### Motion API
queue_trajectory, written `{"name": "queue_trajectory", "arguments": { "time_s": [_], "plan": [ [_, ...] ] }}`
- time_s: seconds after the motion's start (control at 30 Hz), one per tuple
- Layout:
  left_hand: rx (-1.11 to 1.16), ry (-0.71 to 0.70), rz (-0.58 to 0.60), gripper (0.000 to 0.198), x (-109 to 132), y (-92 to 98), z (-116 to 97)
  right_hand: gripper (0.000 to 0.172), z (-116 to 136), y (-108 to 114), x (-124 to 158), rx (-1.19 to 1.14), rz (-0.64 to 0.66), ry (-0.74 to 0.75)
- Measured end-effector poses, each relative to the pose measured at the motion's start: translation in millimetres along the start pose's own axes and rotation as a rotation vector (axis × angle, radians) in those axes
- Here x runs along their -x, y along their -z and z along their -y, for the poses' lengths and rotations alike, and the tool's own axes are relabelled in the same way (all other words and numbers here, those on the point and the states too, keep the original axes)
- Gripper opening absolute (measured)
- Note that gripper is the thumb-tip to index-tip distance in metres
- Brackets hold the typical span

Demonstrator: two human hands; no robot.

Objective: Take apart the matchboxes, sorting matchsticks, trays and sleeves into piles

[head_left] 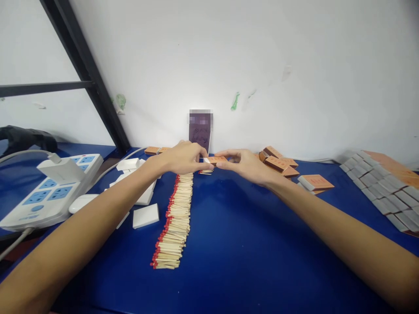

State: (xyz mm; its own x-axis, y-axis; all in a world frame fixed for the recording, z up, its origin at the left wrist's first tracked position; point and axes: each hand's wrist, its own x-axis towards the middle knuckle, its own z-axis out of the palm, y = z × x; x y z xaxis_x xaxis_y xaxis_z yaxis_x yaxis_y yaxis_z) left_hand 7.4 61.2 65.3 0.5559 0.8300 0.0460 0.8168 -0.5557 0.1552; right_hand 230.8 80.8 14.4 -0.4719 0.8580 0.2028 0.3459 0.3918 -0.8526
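My left hand point(185, 158) and my right hand point(244, 165) meet at the far middle of the blue table point(248, 248). Together they pinch a small orange matchbox point(216, 160) between their fingertips. A few loose matches point(205, 172) lie just under the box. A long row of red-tipped matches point(175, 218) runs from below my left hand toward the near edge. Both hands have their fingers closed on the box.
White inner trays point(145, 216) lie scattered left of the match row. Orange matchboxes point(278, 162) pile up at the back right, and a stack of grey-sided boxes point(379, 187) sits at far right. A white power strip point(49, 189) with a plugged adapter lies at left. A dark card point(199, 133) leans on the wall.
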Motion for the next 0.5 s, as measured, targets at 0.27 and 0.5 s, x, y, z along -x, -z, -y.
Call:
{"name": "queue_trajectory", "arguments": {
  "time_s": [0.27, 0.5],
  "plan": [
    [0.174, 0.085, 0.200, 0.048, -5.6, 8.0, 2.3, 0.044, -5.6, -3.5, -3.9, -0.031, 0.067, -0.044],
    [0.172, -0.021, 0.253, 0.038, -6.4, 5.6, 11.3, 0.041, -3.3, -5.3, 2.6, 0.044, 0.123, -0.060]
  ]
}}
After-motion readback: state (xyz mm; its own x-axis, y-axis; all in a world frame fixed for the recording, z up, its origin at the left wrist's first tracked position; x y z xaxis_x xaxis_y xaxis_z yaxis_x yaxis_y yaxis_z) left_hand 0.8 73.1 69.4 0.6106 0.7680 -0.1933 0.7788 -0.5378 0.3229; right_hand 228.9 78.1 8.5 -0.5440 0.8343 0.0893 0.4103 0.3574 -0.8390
